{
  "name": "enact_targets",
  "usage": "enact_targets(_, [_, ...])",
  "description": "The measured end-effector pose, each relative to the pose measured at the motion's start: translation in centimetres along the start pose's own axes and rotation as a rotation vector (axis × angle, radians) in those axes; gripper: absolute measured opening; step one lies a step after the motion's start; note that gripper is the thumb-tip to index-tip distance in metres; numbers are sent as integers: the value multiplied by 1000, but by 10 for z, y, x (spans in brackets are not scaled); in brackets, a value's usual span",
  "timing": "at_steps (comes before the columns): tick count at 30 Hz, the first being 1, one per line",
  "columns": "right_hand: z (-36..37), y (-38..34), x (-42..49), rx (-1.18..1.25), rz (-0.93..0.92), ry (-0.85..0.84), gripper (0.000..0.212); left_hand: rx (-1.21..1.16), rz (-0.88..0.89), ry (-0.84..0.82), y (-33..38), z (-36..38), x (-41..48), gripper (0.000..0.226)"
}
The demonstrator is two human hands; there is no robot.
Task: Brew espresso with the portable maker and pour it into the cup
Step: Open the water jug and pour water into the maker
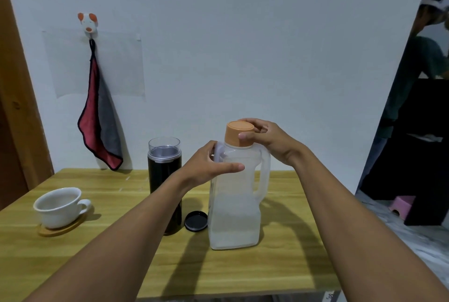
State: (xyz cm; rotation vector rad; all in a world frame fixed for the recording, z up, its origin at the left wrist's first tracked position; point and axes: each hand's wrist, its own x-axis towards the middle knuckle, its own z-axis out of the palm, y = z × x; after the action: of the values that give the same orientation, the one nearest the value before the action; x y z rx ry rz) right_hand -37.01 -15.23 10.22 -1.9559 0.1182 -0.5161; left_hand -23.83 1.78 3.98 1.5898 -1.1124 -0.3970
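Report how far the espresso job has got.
Done: the black lid lies off beside the open-topped maker. In hand: the left hand holds the water jug while the right hand grips its orange cap. Left: pouring water, brewing, filling the cup.

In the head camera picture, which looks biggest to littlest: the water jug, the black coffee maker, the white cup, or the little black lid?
1. water jug
2. black coffee maker
3. white cup
4. little black lid
No two look alike.

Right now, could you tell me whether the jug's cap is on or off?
On: the cap sits on the jug neck, right hand gripping it. How tight, I cannot tell.
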Motion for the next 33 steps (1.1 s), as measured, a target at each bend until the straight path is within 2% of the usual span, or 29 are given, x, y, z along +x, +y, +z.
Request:
enact_targets(6, [-9, -5, -5, -88, 3, -19, 49, -3, 1, -5, 1, -1, 0, 91])
enact_targets(12, [-9, -9, -14, -57, 21, 36, 63, 5, 14, -15, 1, 0, 0, 91])
enact_targets(15, [12, -7, -18, -125, -25, 172, 58, 19, 30, -16, -1, 1, 0, 89])
enact_targets(18, [38, -6, -16, -239, -64, 370, 70, 43, 20, -39, -2, 0, -1, 86])
enact_targets(20, [42, -6, -15, -263, -74, 440, 70, 45, 19, -47, -1, -1, 1, 83])
enact_targets(23, [36, -6, -13, -269, -82, 404, 71, 40, 16, -44, 0, -2, 1, 85])
enact_targets(27, [20, -4, -12, -182, -26, 250, 82, 10, 14, -48, 0, -1, -1, 88])
enact_targets(33, [5, -2, -5, 12, 15, 53, 76, 6, 10, -52, 0, -1, 0, 92])
